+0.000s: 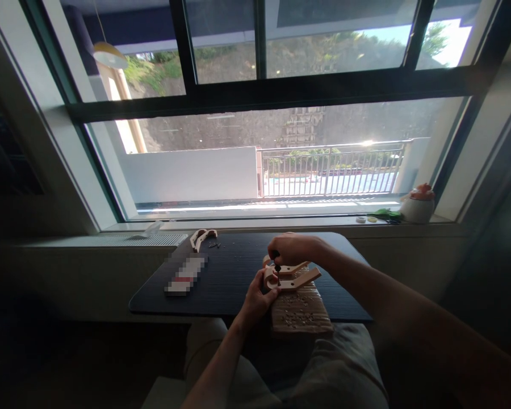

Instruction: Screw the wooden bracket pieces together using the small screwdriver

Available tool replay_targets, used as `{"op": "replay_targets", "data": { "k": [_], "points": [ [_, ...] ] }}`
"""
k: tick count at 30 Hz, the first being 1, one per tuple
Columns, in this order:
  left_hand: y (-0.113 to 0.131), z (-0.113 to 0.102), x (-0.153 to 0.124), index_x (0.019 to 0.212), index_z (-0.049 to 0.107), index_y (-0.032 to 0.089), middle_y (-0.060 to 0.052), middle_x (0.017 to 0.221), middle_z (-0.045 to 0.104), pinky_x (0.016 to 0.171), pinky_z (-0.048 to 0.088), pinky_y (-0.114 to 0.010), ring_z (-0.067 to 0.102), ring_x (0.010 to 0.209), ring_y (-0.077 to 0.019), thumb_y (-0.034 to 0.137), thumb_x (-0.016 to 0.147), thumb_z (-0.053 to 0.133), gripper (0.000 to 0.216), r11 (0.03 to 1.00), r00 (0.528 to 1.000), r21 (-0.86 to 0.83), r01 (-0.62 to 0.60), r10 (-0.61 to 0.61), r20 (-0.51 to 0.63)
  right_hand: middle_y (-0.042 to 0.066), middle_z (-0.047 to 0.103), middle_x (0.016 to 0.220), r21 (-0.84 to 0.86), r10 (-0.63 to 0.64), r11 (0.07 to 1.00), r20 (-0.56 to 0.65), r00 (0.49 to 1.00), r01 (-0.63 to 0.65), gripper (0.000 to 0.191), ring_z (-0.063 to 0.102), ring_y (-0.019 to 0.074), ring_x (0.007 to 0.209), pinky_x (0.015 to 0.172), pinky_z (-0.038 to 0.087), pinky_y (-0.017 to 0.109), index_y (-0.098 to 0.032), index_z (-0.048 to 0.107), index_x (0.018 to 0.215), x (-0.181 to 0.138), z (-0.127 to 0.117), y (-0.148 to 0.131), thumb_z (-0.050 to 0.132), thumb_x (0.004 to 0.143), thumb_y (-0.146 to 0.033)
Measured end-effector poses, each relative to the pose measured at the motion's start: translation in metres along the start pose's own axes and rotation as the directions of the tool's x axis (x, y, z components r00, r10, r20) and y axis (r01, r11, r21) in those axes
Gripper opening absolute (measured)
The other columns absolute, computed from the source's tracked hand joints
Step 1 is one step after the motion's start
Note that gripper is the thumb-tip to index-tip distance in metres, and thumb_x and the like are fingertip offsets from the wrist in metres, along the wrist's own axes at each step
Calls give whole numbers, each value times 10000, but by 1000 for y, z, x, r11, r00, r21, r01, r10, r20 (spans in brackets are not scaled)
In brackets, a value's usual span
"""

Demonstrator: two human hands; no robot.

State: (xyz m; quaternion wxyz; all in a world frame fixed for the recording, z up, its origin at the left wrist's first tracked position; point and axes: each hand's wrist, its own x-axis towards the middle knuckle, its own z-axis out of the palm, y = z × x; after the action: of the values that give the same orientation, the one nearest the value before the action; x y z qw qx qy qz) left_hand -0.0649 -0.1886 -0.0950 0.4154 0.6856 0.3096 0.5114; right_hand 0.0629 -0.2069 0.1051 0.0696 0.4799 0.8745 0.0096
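Two pale wooden hook-shaped pieces lie across a brown ribbed slab (302, 312) at the table's near edge. My left hand (258, 295) is closed on the curved end of the nearer wooden piece (300, 280), pressing it against the slab. The farther wooden piece (292, 268) lies just behind. My right hand (292, 247) is closed around a dark-handled screwdriver (277, 268), held upright above the nearer piece near its curved end. Whether the tip sits on a screw is too small to tell. Dark holes show in the wood, and small marks or bits dot the slab.
More curved wooden pieces (199, 238) and a few small screws (214, 245) lie at the back left of the dark table (234, 284). A blurred-out box (186, 275) is at the left. A white pot (417, 209) stands on the windowsill. My knees are under the near edge.
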Motion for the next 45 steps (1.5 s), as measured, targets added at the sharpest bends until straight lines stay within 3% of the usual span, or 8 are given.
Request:
{"op": "replay_targets", "data": {
  "k": [7, 15, 20, 24, 32, 38, 42, 45],
  "points": [
    [-1, -1, 0, 1011, 520, 190, -16, 935, 613, 833, 417, -267, 556, 860, -155, 207, 731, 617, 297, 1000, 1000, 11, 1, -1, 13, 100, 690, 905, -12, 4, 1000, -47, 999, -5, 260, 604, 192, 795, 630, 399, 252, -146, 697, 940, 6, 11, -2, 549, 738, -217],
    [-4, 0, 1, 999, 520, 191, -20, 939, 615, 851, 416, -278, 559, 874, -161, 198, 727, 619, 289, 1000, 1000, 6, -26, 26, 15, 143, 686, 893, -49, 99, 994, -58, 993, -102, 282, 619, 218, 773, 592, 406, 269, -115, 694, 900, 11, 12, -1, 531, 751, -290],
    [-3, 0, 1, 996, 519, 195, -17, 941, 613, 843, 418, -276, 561, 866, -157, 196, 735, 607, 275, 1000, 1000, 6, -22, 22, 19, 94, 686, 906, -25, 66, 997, -94, 993, -69, 285, 610, 217, 802, 610, 397, 270, -178, 663, 951, 7, 11, -1, 567, 736, -339],
    [-3, 0, 1, 961, 532, 193, -5, 901, 610, 807, 424, -264, 557, 832, -152, 195, 723, 612, 251, 999, 1000, 48, -17, 17, 7, 47, 678, 866, 47, 52, 998, -182, 982, -44, 252, 604, 192, 775, 613, 374, 257, -218, 623, 944, 10, 32, 2, 516, 789, -386],
    [-4, 1, 2, 982, 518, 189, -6, 909, 611, 812, 426, -271, 557, 839, -154, 199, 719, 606, 277, 1000, 1000, 22, 1, -1, 4, 52, 649, 793, 271, 211, 957, -401, 892, -104, 214, 593, 184, 726, 611, 337, 258, -189, 516, 981, 16, 71, 10, 440, 855, -344],
    [2, 0, 1, 999, 536, 190, -6, 899, 609, 791, 433, -261, 552, 820, -151, 221, 717, 612, 294, 999, 1000, 32, -3, 3, -6, 2, 646, 813, 503, 308, 864, -488, 817, -25, 241, 586, 132, 714, 608, 375, 225, -216, 404, 1101, 23, 97, 7, 310, 879, -224],
    [4, 1, 1, 1025, 543, 190, -13, 923, 617, 814, 426, -267, 555, 842, -158, 212, 707, 621, 328, 999, 1000, 48, -2, 3, -17, 0, 629, 773, 736, 455, 668, -522, 722, 112, 274, 589, 146, 694, 614, 412, 251, -217, 388, 1122, 21, 118, 10, 351, 856, -268],
    [5, 1, 1, 1040, 535, 191, -19, 952, 616, 837, 415, -275, 555, 860, -159, 199, 711, 618, 339, 998, 1000, 56, -1, 1, -5, 6, 628, 790, 807, 501, 553, -520, 692, 206, 255, 592, 149, 696, 624, 431, 263, -215, 394, 1082, 17, 128, 10, 387, 847, -314]
  ]
}}
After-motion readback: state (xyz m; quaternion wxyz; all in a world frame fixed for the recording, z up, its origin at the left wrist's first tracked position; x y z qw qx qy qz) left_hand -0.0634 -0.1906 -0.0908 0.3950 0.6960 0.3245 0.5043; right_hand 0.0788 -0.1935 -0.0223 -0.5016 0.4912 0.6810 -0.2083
